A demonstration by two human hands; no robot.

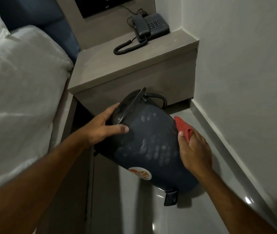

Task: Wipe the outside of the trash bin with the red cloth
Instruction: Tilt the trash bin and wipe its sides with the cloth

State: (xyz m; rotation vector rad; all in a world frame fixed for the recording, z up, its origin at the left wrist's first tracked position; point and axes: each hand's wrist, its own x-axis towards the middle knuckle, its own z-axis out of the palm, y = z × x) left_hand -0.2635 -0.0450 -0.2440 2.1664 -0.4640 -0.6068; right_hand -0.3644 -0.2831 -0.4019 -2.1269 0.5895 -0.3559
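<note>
A dark blue pedal trash bin (151,142) is tilted over, its lid end up and to the left, its pedal end down near the floor. Pale dusty smudges and a round sticker show on its side. My left hand (104,127) grips the bin at the lid rim. My right hand (193,149) presses the red cloth (183,126) against the bin's right side; only part of the cloth shows above my fingers.
A grey nightstand (134,73) stands just behind the bin, with a dark telephone (149,27) and its coiled cord on top. A bed with white bedding (19,98) lies to the left. A white wall (244,73) and a floor skirting close in on the right.
</note>
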